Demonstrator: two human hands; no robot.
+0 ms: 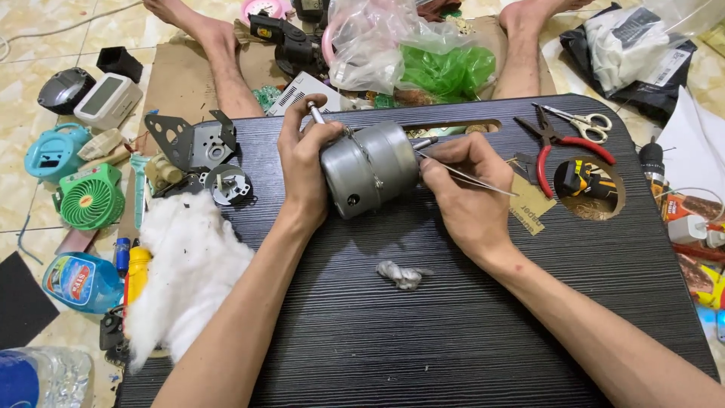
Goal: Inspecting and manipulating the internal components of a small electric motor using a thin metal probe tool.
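A grey metal cylinder, a small electric motor [371,168], lies on its side on the black ribbed lap table [423,325]. My left hand [304,162] grips its left end, where a steel shaft [314,113] sticks up past my fingers. My right hand [462,189] presses against the motor's right end and pinches thin metal tweezers [476,180], whose free end points right. A small grey wad [402,274] lies on the table just below my hands.
White cotton stuffing [185,264] sits at the table's left edge beside metal brackets [192,143]. Red-handled pliers [559,143] and scissors [585,121] lie at the top right. Plastic bags [408,53], a green mini fan [91,198] and bottles crowd the floor around.
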